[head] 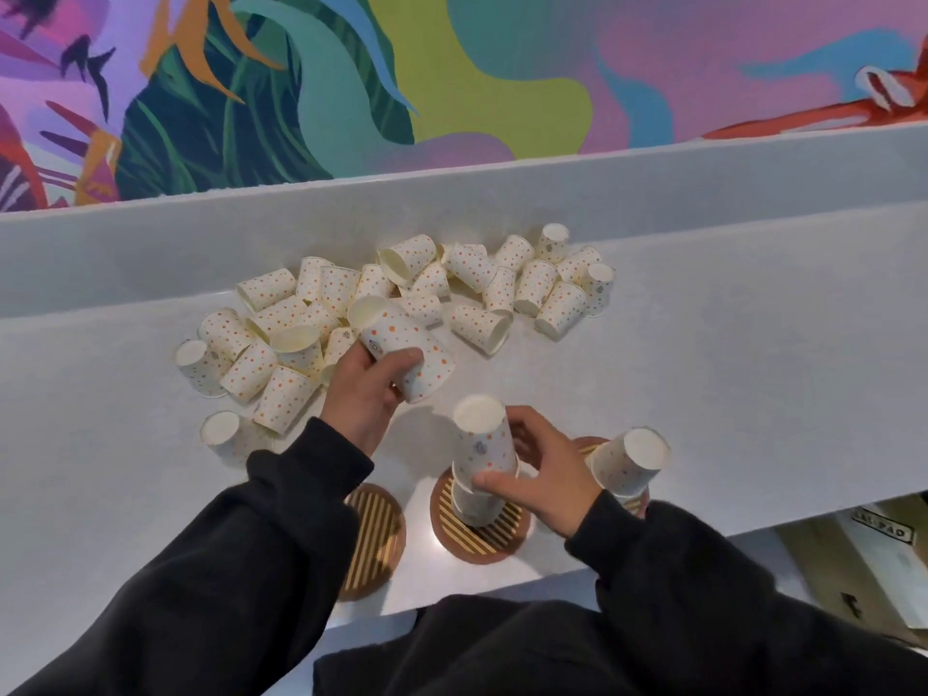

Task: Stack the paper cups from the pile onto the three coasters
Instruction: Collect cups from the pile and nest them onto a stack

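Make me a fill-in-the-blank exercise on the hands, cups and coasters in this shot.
1. The right hand grips the cup stack standing on the ____ coaster.
2. The left hand holds ____ paper cup near the pile.
3. The bare coaster lies to the ____ of the other two.

Missing words: middle; one; left.

Left grip (364,389), right grip (547,477) (both curled)
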Demonstrator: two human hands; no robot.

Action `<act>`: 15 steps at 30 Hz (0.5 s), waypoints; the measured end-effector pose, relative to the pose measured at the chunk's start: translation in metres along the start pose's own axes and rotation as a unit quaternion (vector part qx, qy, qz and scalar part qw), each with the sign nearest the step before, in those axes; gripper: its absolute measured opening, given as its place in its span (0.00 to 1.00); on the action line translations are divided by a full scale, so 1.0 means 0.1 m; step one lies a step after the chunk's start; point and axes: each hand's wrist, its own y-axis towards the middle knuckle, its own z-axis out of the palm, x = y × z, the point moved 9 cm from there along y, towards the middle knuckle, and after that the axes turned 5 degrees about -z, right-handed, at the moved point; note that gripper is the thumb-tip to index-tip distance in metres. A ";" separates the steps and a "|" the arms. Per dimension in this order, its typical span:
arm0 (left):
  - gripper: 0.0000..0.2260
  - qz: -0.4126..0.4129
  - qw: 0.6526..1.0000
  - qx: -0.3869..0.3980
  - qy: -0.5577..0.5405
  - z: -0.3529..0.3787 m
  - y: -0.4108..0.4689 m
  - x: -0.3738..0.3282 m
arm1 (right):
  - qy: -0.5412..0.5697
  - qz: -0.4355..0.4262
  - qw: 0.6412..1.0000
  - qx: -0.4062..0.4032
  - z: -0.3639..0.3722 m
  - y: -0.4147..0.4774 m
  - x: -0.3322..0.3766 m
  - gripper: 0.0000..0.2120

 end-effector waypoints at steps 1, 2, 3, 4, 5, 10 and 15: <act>0.29 0.009 1.000 0.000 0.025 0.00 -0.07 0.03 | 0.003 -0.007 1.000 -0.008 0.02 -0.04 -0.05 0.30; 0.30 0.021 0.999 -0.002 0.046 0.01 -0.14 0.05 | 0.008 -0.011 1.000 -0.016 0.05 -0.07 -0.10 0.31; 0.31 0.032 0.997 -0.005 0.064 0.01 -0.21 0.07 | 0.011 -0.009 1.000 -0.022 0.07 -0.09 -0.16 0.32; 0.32 0.041 0.996 -0.006 0.082 0.02 -0.28 0.09 | 0.014 -0.006 1.000 -0.023 0.11 -0.11 -0.22 0.33; 0.33 0.050 0.994 -0.006 0.100 0.03 -0.34 0.11 | 0.012 -0.005 1.000 -0.022 0.14 -0.12 -0.28 0.33; 0.30 0.091 0.970 -0.015 0.224 0.19 -0.66 0.24 | -0.009 0.003 1.000 0.001 0.28 -0.15 -0.46 0.32; 0.27 0.128 0.933 -0.020 0.336 0.26 -0.83 0.43 | -0.004 0.022 1.000 0.001 0.30 -0.19 -0.65 0.31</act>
